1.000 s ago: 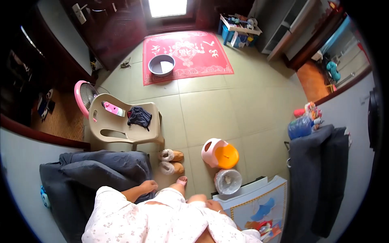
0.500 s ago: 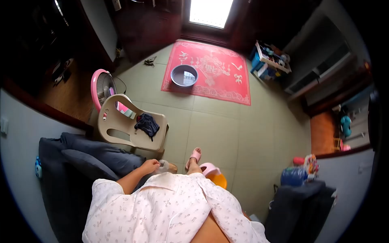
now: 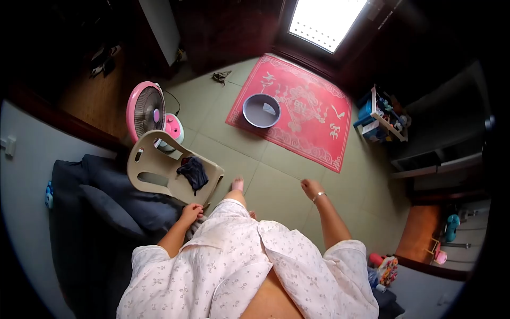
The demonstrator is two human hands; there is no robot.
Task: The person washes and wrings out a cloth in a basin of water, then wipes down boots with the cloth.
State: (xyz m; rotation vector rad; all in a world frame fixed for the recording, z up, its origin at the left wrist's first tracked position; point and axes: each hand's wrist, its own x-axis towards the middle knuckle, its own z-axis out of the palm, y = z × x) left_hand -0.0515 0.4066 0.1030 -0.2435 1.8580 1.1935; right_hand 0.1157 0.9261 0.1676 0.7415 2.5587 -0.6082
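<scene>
My left hand (image 3: 192, 213) is low beside my left thigh, fingers curled. A greyish, partly see-through thing (image 3: 197, 227) shows just under it; I cannot make out what it is. My right hand (image 3: 312, 189) is out in front over the tiles, closed in a loose fist, slightly blurred, with nothing visible in it. A bracelet (image 3: 319, 197) circles that wrist. Nearest my left hand stands a beige plastic chair (image 3: 154, 159) with a dark crumpled cloth (image 3: 193, 174) on its seat. Ahead, a grey basin (image 3: 255, 118) rests on the red mat (image 3: 313, 135).
A pink fan (image 3: 146, 109) stands behind the chair, its cord on the floor. Along the left wall runs a dark sofa (image 3: 106, 212). At the right is a small rack (image 3: 385, 114) full of things. A doorway and bright door window (image 3: 326, 24) lie ahead.
I have stepped forward and the view has turned left. My right hand has come into view, swinging forward. My left hand stays at my side. The pink and orange item near my foot is out of view.
</scene>
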